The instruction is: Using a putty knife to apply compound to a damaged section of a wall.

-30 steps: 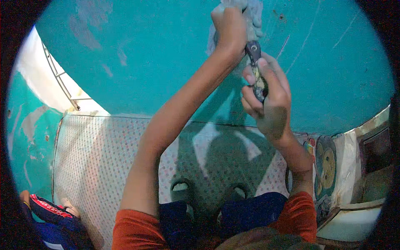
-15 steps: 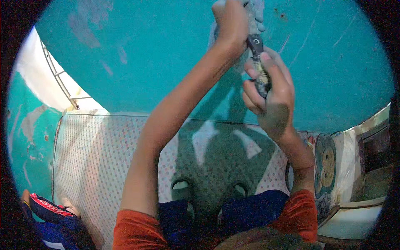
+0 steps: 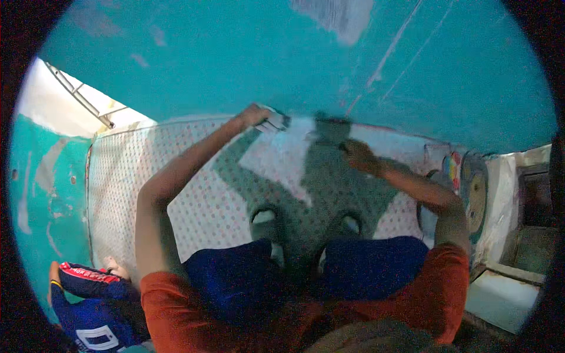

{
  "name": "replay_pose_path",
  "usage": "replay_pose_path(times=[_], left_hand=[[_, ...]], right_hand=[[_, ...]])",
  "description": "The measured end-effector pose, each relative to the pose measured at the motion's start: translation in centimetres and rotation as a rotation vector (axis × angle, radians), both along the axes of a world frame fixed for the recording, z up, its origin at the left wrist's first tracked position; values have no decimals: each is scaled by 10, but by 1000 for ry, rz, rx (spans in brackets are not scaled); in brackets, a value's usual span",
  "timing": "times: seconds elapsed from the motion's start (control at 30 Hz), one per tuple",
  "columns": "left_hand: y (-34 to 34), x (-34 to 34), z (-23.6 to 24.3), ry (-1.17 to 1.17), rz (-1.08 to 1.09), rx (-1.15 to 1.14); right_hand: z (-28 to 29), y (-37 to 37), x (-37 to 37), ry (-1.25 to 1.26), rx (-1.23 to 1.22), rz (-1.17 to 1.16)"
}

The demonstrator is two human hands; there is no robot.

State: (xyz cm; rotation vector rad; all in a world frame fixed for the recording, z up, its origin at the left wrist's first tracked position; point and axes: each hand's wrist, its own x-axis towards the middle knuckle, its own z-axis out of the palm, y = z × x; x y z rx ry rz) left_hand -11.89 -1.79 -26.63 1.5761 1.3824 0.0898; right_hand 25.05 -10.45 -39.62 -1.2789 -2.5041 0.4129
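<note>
My left hand point(image 3: 256, 116) is held out low by the teal wall point(image 3: 235, 70), above the wall's foot. Its fingers look pale grey and curl around something with a dark end, which is too blurred to name. To the right and nearer to me, my right hand point(image 3: 362, 157) is in shadow, its fingers closed. A dark bit of the dark-handled tool point(image 3: 344, 146) shows at its fingertips; the rest is hidden. The hands are well apart, and neither clearly touches the wall. A pale grey patch point(image 3: 344, 17) marks the wall higher up.
A dotted floor covering point(image 3: 194, 229) lies below, with my shadow across it. A person in dark blue clothes point(image 3: 109, 317) is at the lower left. A ladder-like metal frame point(image 3: 79, 94) stands at the upper left. A round-patterned item point(image 3: 474, 188) and a framed opening point(image 3: 535, 200) are at the right.
Both hands have come down from the grey patch on the wall and moved apart, the left one leftward. The view has tilted so more floor shows. The right hand's tool is now mostly hidden.
</note>
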Motion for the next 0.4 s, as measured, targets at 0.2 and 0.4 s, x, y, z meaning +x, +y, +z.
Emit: replay_pose_path(times=[0.2,0.4], left_hand=[[18,-119,-112,859,-392,389],[12,-244,-252,683,-808,603]], right_hand=[[14,2,83,-5,-269,-77],[-3,7,104,-173,-393,-216]])
